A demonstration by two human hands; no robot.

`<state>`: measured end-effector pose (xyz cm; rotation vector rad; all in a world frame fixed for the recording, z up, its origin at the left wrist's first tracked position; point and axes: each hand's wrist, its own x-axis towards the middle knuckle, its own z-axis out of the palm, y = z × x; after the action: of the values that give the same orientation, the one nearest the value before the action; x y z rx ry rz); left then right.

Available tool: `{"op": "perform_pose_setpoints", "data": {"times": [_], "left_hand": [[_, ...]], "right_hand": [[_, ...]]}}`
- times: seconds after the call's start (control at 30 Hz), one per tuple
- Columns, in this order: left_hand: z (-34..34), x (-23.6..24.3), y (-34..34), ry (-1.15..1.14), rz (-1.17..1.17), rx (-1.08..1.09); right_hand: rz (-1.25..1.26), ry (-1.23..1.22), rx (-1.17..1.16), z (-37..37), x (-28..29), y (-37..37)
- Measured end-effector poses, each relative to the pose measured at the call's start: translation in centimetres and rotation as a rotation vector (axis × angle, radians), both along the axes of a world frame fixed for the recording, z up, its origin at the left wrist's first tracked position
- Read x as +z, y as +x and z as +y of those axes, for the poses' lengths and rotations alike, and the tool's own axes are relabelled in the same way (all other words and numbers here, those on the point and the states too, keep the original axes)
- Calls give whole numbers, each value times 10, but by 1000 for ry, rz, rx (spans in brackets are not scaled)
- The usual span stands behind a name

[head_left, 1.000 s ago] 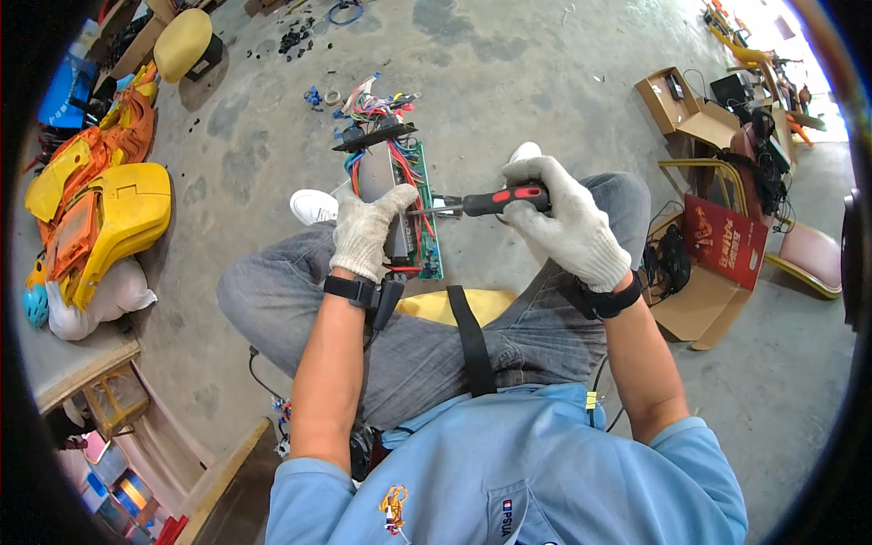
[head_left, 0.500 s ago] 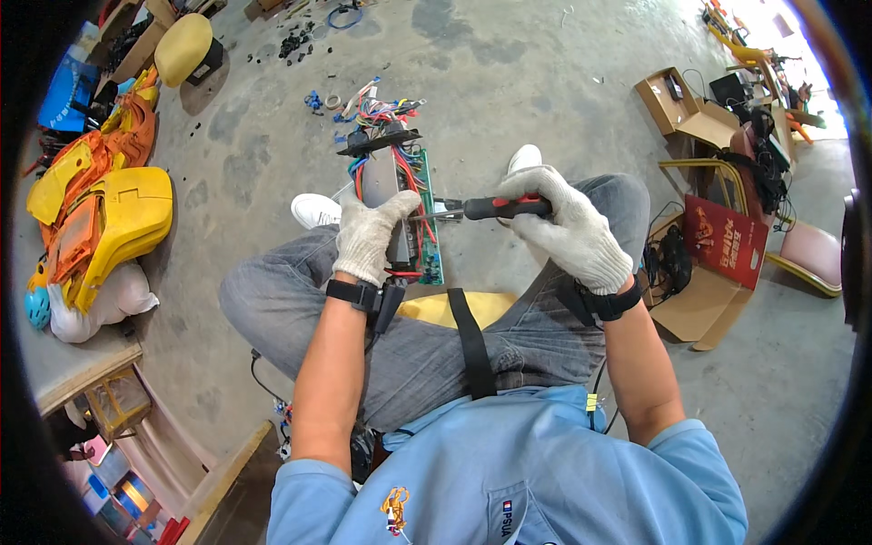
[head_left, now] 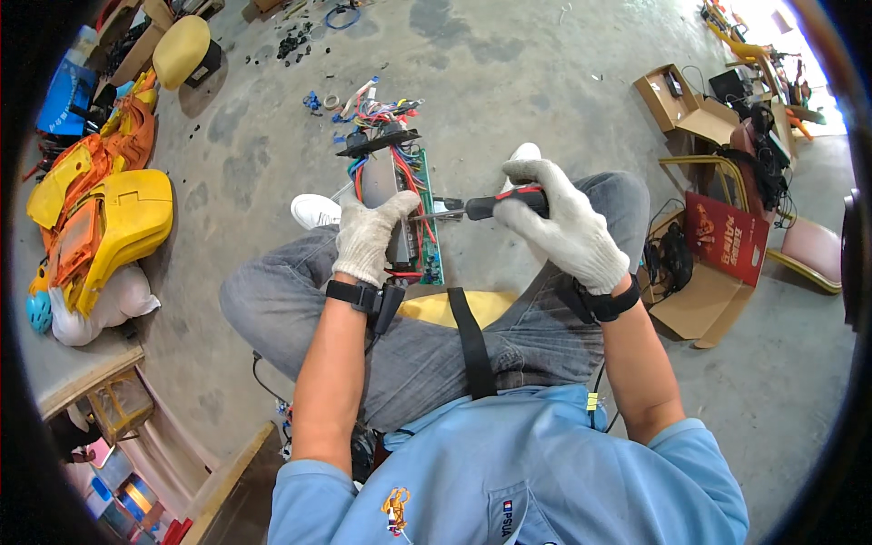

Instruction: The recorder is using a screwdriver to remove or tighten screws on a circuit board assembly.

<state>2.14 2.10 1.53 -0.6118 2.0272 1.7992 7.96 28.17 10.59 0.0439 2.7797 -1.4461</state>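
Between my legs on the floor lies a long electronic unit with a green circuit board (head_left: 431,245) along its right side and red wires beside it. At its far end, a tangle of coloured wires and connectors (head_left: 386,113) spreads past a black bracket (head_left: 380,142). My gloved left hand (head_left: 368,238) is closed on the unit's near left part, thumb laid across the top. A screwdriver (head_left: 507,204) with a black and red handle is in my gloved right hand (head_left: 568,222). Its shaft points left across the board to near my left thumb; the tip's contact point is too small to make out.
On the left, yellow and orange plastic shells (head_left: 109,227) are piled beside a yellow-seated stool (head_left: 182,53). Small black pieces (head_left: 292,44) and a blue cable coil (head_left: 342,16) lie ahead. Open cardboard boxes (head_left: 681,104) and a pink-seated chair (head_left: 811,252) stand at right.
My right hand's fingers have shifted around the screwdriver handle, and the handle looks turned. My left hand and the unit stay in place.
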Motion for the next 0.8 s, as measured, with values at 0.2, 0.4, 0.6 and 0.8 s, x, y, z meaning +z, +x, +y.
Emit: {"op": "perform_pose_setpoints", "data": {"times": [0.2, 0.4, 0.6, 0.8], "left_hand": [[-1, 4, 2, -66, 34, -22], [3, 18, 2, -44, -2, -30], [4, 14, 2, -4, 23, 7], [0, 6, 2, -14, 15, -7]], "right_hand": [[-97, -38, 105, 10, 0, -5], [-5, -3, 0, -5, 9, -1], [-159, -104, 15, 6, -4, -7], [-97, -9, 14, 3, 4, -3]]}}
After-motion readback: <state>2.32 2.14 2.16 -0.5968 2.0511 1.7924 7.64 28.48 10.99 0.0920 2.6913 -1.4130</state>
